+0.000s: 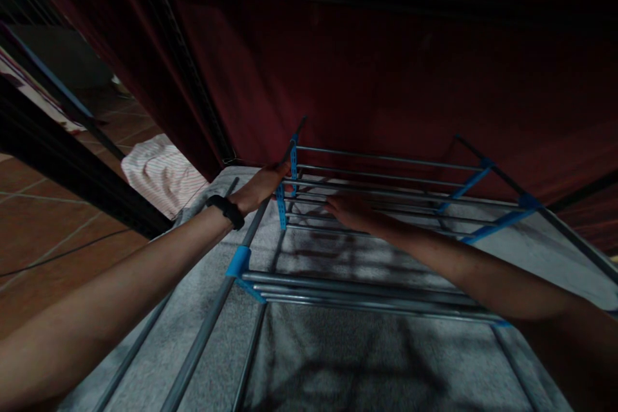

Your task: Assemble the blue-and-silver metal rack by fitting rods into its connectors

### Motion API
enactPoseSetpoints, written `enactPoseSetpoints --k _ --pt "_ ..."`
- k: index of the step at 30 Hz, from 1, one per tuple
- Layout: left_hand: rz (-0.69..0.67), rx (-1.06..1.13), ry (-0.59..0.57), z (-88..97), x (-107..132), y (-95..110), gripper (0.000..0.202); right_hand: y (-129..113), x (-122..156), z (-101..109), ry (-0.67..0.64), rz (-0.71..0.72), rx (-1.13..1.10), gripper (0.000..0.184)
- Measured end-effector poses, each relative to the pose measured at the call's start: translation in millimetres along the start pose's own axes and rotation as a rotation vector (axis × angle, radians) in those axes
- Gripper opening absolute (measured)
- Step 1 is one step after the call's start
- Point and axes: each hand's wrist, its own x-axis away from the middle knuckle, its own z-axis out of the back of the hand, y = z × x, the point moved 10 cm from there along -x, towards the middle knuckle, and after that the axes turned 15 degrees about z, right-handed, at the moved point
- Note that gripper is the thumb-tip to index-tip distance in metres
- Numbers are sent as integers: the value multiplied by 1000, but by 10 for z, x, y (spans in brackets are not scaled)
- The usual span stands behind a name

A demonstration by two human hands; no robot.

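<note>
A rack of grey metal tubes (212, 322) with blue plastic brackets (237, 262) stands in front of me. My left hand (265, 185), below a black wristband, is closed around the rack's left side by an upper blue bracket (281, 208); part of its grip is hidden behind the tube. Further right, my right hand (350, 211) has its fingers curled at the thin metal rods (386, 191) of the upper shelf. Its fingertips are partly hidden, but they appear closed on a rod. Lower down, several rods (367, 293) run close together between two blue brackets.
Grey fabric (309, 347) lies beneath the rack. A dark red curtain (386, 84) hangs behind it from a black frame. On the left are a striped cloth (161, 170), a dark post (87, 161), a tiled floor (43, 225) and a thin cable (67, 252).
</note>
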Motion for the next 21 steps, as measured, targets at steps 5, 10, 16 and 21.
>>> enactPoseSetpoints --k 5,10,16,21 --pt "4 3 6 0 40 27 48 -3 -5 2 13 25 3 37" --pt "-13 15 -6 -10 71 52 52 -6 -23 -24 8 37 21 38" --pt "-8 14 8 1 59 43 45 -12 13 0 44 22 36 35" --pt "-3 47 4 2 41 23 43 -7 47 7 61 13 20 32"
